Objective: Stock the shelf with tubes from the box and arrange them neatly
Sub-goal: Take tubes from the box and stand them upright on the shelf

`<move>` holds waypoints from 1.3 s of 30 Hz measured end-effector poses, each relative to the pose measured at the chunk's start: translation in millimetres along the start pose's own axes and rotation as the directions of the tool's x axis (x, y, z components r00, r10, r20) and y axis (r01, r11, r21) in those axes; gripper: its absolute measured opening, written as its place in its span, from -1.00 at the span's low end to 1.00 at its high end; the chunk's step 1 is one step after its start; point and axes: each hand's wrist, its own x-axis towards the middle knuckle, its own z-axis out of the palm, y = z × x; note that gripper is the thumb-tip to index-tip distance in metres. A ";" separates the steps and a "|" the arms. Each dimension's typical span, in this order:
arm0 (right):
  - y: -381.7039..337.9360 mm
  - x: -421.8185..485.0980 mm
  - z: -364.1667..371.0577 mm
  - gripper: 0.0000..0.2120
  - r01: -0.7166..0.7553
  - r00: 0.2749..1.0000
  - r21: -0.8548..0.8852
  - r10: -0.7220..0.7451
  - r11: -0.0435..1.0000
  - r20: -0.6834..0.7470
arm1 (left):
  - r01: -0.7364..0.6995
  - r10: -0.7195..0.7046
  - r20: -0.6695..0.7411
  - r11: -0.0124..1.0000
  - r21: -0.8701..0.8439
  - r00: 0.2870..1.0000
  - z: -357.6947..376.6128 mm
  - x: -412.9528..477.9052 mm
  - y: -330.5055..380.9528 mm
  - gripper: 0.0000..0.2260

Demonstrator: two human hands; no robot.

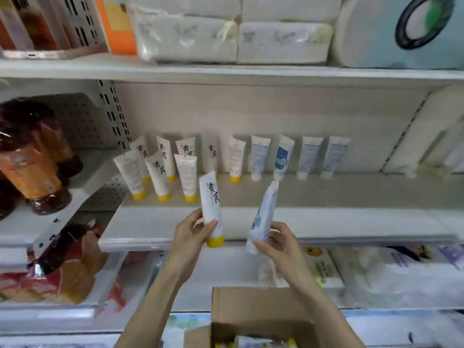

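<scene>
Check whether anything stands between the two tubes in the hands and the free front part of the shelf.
Nothing visible does. The white tube with yellow cap in the left hand and the white-and-blue tube in the right hand hang before the white metal shelf; its front strip, right of the standing yellow-capped tubes, is bare.

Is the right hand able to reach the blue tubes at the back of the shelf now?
Probably yes: the shelf before the blue tubes is bare, but the right hand itself holds a tube.

Yellow-capped tube [211, 197] cap-down, blue-white tube [265, 209] tilted, open cardboard box [251, 306] below
</scene>
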 end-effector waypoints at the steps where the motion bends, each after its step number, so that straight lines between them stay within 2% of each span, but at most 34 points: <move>1: -0.3 7.2 -3.7 -0.68 0.005 1.000 -0.007 -0.005 1.000 -0.006 | -0.015 0.015 -0.010 1.000 0.010 1.000 2.3 9.1 -0.7 -0.73; 8: 23.4 56.0 -30.2 -0.67 -0.015 0.996 -0.092 0.007 0.996 -0.086 | -0.063 0.072 -0.085 0.993 0.102 0.994 18.3 64.7 -20.0 -0.59; 13: 36.9 93.9 -39.8 -0.65 -0.008 0.987 -0.143 -0.015 0.990 -0.157 | -0.067 0.102 -0.168 0.976 0.205 0.980 28.1 93.6 -36.7 -0.57; 18: 43.5 125.1 -39.5 -0.62 0.019 0.984 -0.214 -0.057 0.977 -0.172 | -0.058 0.112 -0.222 0.970 0.234 0.969 32.8 115.5 -44.6 -0.57; 23: 46.0 156.6 -40.7 -0.66 0.029 0.993 -0.249 -0.056 0.968 -0.102 | -0.014 0.093 -0.201 0.932 0.363 0.975 31.5 123.5 -53.7 -0.62; 29: 52.2 176.6 -40.7 -0.63 0.035 0.991 -0.202 -0.060 0.979 -0.121 | 0.034 0.031 -0.111 0.842 0.539 0.993 19.1 128.0 -59.1 -0.59; 32: 58.0 177.1 -39.4 -0.64 0.054 0.987 -0.220 -0.086 0.974 -0.138 | 0.037 0.028 -0.109 0.832 0.553 0.994 15.6 129.7 -61.5 -0.58; 39: 61.3 186.6 -34.2 -0.60 0.040 0.972 -0.309 -0.109 0.950 -0.210 | 0.063 0.073 -0.246 0.861 0.504 0.967 22.7 141.4 -63.1 -0.64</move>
